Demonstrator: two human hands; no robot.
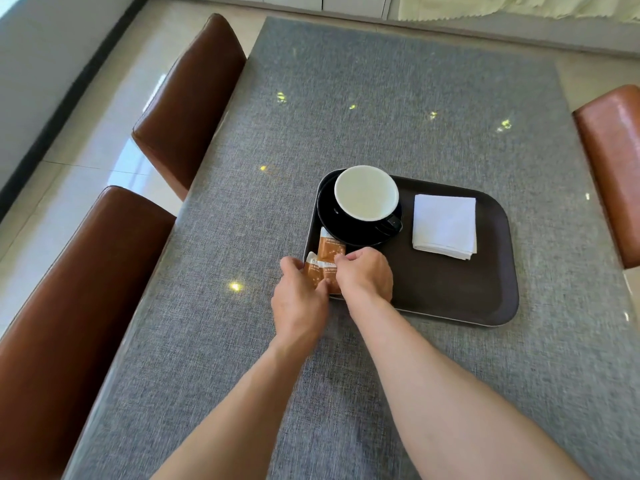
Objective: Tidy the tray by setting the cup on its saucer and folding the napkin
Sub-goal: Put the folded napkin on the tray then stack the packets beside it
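Observation:
A dark brown tray (pixel 450 289) lies on the grey table. In its far left corner a black cup with a white inside (pixel 366 192) stands upright on a black saucer (pixel 332 220), handle toward me on the right. A white napkin (pixel 444 226), folded into a square, rests in the tray's far right part. Several orange sachets (pixel 330 249) lie in the near left corner. My left hand (pixel 299 299) and my right hand (pixel 365 275) are both closed on these sachets, fingers pinching their edges, and hide the lower ones.
The grey cloth-covered table (pixel 381 98) stretches away from me. Two brown leather chairs (pixel 187 98) stand along its left side, and another chair (pixel 613 161) stands at the right edge. A tiled floor lies to the left.

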